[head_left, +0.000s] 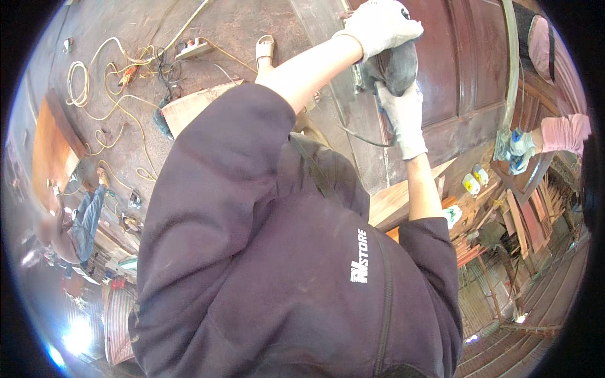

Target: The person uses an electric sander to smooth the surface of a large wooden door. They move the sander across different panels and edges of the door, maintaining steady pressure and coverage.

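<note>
My left hand [381, 28], in a white work glove, is closed over the top of a dark corded power sander [400, 66]. From the near side my right hand [406, 116], gloved too, grips the rear of the same tool. A bulging dark part, perhaps a dust bag, shows between the two gloves. Beneath is a reddish-brown panelled wooden door [466, 69] lying flat. The tool rests on or just above the door's left part; its underside is hidden. A black cord [368, 140] curves away below my right wrist.
At the right, another person's gloved hand [522, 151] works on a wooden frame. Yellow cords [116, 107], a power strip [194, 49] and a wooden board [195, 104] lie on the floor to the left. Another person [85, 220] is by a wooden panel [53, 151] farther left.
</note>
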A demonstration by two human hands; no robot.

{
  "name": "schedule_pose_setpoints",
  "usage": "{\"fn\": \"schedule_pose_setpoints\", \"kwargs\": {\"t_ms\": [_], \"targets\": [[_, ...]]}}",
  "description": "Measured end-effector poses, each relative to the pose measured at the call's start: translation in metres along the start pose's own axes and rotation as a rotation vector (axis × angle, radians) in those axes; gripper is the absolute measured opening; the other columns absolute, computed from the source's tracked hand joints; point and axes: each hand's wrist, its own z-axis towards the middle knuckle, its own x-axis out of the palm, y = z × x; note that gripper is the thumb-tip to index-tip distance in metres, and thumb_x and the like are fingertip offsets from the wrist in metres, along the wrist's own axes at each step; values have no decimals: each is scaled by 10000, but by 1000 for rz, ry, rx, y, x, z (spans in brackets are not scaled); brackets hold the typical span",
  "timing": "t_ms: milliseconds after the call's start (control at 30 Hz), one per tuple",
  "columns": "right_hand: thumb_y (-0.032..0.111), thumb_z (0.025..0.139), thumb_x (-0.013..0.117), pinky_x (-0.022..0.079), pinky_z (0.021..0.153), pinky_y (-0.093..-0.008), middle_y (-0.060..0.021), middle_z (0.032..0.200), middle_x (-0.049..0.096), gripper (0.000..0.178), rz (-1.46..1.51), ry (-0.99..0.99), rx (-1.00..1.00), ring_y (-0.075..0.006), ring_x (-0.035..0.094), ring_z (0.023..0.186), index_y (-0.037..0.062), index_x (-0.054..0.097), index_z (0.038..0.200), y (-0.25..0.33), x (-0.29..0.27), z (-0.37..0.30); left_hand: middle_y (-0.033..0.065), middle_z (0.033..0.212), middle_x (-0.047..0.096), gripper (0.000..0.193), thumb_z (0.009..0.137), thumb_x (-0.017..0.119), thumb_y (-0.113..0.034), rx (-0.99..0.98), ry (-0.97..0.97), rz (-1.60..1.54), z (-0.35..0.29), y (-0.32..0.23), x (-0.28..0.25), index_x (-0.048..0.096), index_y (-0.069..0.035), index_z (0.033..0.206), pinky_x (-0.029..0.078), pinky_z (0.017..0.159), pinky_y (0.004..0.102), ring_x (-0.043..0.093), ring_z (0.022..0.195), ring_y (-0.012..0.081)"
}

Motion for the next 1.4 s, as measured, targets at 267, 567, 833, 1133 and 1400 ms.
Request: {"fn": "schedule_pose_setpoints", "kwargs": {"t_ms": [267, 567, 833, 1133, 1400], "targets": [[273, 755, 769, 538, 962, -436, -248, 1158, 705, 625, -24, 101, -349, -386, 669, 1126, 4, 599, 1293, 100, 11, 100, 187, 915, 720, 350, 925, 492, -341, 504, -242, 547, 101, 84, -96, 730, -92, 863, 538, 828, 468, 697, 902, 376], [237, 798, 819, 559, 914, -392, -180, 1126, 746, 549, -66, 4, -83, -256, 719, 1061, -11, 645, 1255, -6, -5, 23, 215, 938, 719, 339, 916, 494, -330, 219, -1, 25, 12, 14, 3, 746, -107, 880, 541, 792, 505, 703, 902, 382], [217, 792, 804, 536, 917, -434, -271, 1134, 701, 701, 40, 144, 111, -371, 699, 1058, -26, 528, 1389, -93, -21, -128, 136, 949, 727, 418, 858, 617, -454, -116, 137, -153, -137, -13, 82, 733, -86, 1016, 556, 866, 438, 713, 912, 334], [264, 836, 739, 515, 966, -475, -295, 1145, 691, 685, 51, 113, -95, -437, 670, 1093, -42, 468, 1386, 34, 16, -12, 165, 1008, 760, 502, 815, 611, -548, -155, 52, -130, -21, 21, -31, 786, -118, 1004, 570, 882, 437, 734, 953, 344], [187, 773, 716, 587, 768, -383, -234, 1034, 732, 580, 273, 215, -87, -277, 740, 886, -12, 569, 1297, 140, 36, 98, 222, 992, 721, 439, 996, 440, -395, 577, -239, 345, 124, 95, -128, 730, -75, 918, 540, 820, 487, 695, 924, 402]]}}
